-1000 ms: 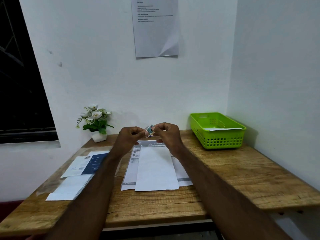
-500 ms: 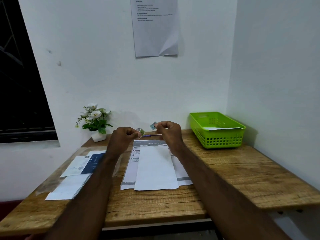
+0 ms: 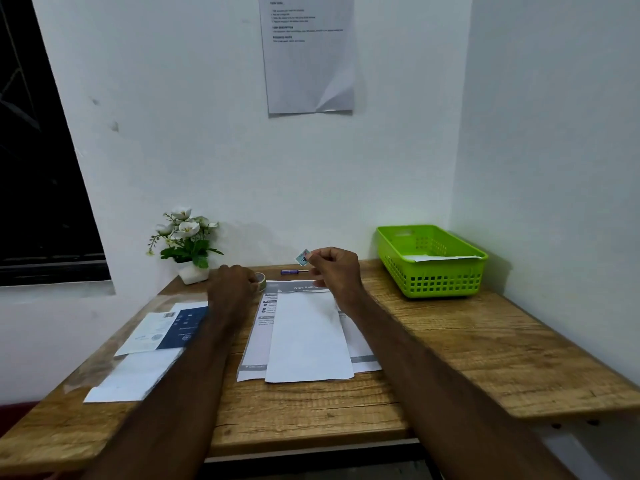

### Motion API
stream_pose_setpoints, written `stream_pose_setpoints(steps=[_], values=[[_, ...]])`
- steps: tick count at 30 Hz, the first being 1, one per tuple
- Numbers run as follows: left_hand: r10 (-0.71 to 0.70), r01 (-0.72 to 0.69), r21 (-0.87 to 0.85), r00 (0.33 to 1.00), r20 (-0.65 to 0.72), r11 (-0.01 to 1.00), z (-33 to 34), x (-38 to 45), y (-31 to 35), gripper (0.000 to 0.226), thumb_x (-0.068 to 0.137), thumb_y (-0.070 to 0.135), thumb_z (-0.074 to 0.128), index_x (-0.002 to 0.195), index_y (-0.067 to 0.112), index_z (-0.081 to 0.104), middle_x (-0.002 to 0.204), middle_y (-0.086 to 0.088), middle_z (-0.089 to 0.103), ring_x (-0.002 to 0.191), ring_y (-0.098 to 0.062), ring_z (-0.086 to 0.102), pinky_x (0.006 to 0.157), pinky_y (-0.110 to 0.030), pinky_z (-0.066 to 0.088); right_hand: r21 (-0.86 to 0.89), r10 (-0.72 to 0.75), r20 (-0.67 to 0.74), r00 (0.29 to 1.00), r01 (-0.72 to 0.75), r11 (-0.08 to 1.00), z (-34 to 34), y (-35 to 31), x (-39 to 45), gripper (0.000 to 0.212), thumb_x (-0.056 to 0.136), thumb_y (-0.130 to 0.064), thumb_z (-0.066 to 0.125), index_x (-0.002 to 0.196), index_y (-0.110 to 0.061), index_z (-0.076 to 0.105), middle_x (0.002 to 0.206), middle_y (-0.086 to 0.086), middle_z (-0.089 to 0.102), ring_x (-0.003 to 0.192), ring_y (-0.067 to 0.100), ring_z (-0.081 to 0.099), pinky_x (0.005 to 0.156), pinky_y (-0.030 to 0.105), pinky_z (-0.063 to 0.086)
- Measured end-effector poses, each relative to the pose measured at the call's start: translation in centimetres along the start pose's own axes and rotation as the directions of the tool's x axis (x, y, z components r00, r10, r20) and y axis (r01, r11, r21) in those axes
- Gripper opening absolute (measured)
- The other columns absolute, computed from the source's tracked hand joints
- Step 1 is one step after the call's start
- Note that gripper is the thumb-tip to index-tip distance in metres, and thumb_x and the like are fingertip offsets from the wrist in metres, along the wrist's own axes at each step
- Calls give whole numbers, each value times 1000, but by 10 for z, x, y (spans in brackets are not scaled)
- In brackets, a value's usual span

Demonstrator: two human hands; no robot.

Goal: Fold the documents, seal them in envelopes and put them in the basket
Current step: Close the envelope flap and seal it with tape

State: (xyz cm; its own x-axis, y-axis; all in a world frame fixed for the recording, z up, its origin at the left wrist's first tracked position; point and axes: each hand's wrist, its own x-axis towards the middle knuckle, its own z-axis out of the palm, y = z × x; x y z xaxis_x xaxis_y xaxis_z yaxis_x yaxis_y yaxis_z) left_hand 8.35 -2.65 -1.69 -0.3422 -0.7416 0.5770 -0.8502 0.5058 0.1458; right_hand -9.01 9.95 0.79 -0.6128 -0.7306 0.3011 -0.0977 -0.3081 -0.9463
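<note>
White envelope lies flat on the desk, just below the right hand, whose grip pinches a small sticker. Left hand clasps the tape roll beside it. Advise pressing the sticker squarely across the flap seam; basket waits off right.

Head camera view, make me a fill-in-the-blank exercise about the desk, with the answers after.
1. The right hand pinches a small ____.
2. The left hand rests on a roll of ____ on the wooden table.
3. The green plastic basket stands at the table's far ____ corner.
4. A purple pen lies beyond the white ____ at centre.

Answers: sticker; tape; right; envelope
</note>
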Motion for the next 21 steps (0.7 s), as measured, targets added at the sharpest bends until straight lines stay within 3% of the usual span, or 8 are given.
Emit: stream_pose_setpoints(steps=[5, 8, 10, 12, 14, 17, 19, 21], values=[[9, -11, 132, 1000, 16, 991, 0, -3, 3, 26, 100, 39, 60, 112, 25, 79, 107, -4, 77, 101, -25, 67, 85, -36, 52, 26, 38, 15, 999, -38, 999, -1, -2, -3, 5, 90, -16, 78, 87, -12, 76, 83, 6, 76, 67, 15, 69, 56, 29, 58], [25, -30, 121, 999, 39, 992, 0, -5, 5, 33, 101, 42, 59, 116, 20, 76, 113, -8, 75, 105, -26, 67, 91, -37, 52, 91, 104, 17, 994, -105, 990, -1, -5, -7, 5, 89, -14, 78, 85, -12, 75, 87, 9, 75, 65, 14, 67, 55, 27, 57], [10, -11, 54, 1000, 7, 999, -3, -6, 9, 35, 102, 39, 57, 128, 18, 69, 121, -11, 71, 114, -30, 61, 95, -41, 48, 172, 168, 11, 986, -167, 971, -1, -8, -7, 8, 91, -9, 74, 83, -12, 73, 85, 8, 72, 63, 14, 64, 55, 26, 57], [-29, 20, -161, 998, -58, 987, -9, -6, 16, 41, 101, 41, 56, 135, 19, 65, 123, -10, 72, 114, -31, 61, 93, -41, 49, 265, 243, 15, 970, -238, 935, -1, -11, -8, 4, 92, -11, 72, 89, -9, 73, 87, 8, 71, 64, 14, 63, 56, 27, 57], [-110, 51, -440, 988, -110, 897, -19, -7, 31, 43, 102, 49, 53, 120, 17, 74, 110, -6, 77, 101, -26, 67, 82, -36, 48, 328, 300, 19, 954, -290, 899, -1, -13, -7, 12, 93, -15, 73, 100, -6, 74, 91, 6, 73, 65, 13, 65, 58, 28, 59], [-165, 91, -737, 986, -27, 669, -35, -7, 55, 52, 98, 61, 53, 88, 17, 80, 86, 4, 78, 85, -19, 71, 76, -36, 53, 402, 346, 63, 936, -341, 850, 1, -14, -9, 22, 92, -21, 74, 109, -7, 75, 96, 3, 76, 71, 14, 68, 64, 29, 61], [-174, 118, -862, 984, 35, 493, -38, -9, 64, 49, 90, 69, 60, 84, 24, 80, 82, 9, 78, 84, -15, 73, 80, -46, 61, 426, 363, 104, 926, -371, 825, 4, -13, -10, 23, 92, -25, 75, 110, -10, 75, 100, 1, 76, 79, 14, 69, 65, 29, 61], [-171, 135, -906, 983, 70, 401, -37, -10, 71, 37, 85, 65, 69, 81, 30, 79, 82, 10, 78, 82, -14, 75, 81, -50, 62, 442, 367, 135, 920, -387, 809, 6, -13, -12, 23, 92, -26, 75, 110, -12, 74, 103, 1, 76, 83, 15, 69, 63, 29, 61]])
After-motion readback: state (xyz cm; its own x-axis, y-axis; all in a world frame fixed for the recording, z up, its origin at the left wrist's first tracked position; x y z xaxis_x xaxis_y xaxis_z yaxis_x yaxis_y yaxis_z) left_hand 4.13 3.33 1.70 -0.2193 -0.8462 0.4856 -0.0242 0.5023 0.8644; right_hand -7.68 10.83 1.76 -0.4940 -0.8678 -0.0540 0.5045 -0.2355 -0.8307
